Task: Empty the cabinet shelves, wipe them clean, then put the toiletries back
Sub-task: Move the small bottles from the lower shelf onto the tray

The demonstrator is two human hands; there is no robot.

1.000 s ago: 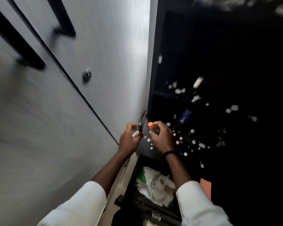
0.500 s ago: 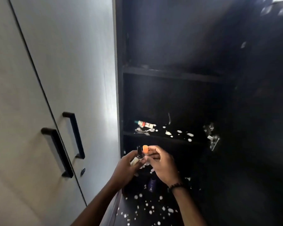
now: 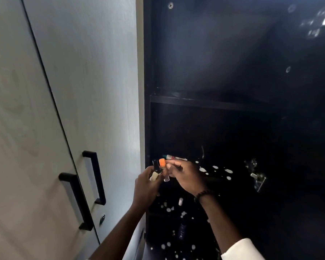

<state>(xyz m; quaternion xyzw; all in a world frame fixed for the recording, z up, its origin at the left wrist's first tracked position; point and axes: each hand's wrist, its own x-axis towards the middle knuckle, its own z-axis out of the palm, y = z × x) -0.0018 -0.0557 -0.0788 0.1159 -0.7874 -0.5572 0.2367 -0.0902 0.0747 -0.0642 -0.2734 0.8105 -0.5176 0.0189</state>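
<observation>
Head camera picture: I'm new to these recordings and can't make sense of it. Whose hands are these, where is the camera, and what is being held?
There is no machine here. The camera sits on a person's head and looks forward and down, so the arms reaching in are their own. The left hand grips a small bottle with a black cap. The right hand pinches a small tube with an orange cap in its fingers. Both are in front of an open dark cabinet. On the shelf behind lie a tube and white specks. Pale closed doors stand on the left.
</observation>
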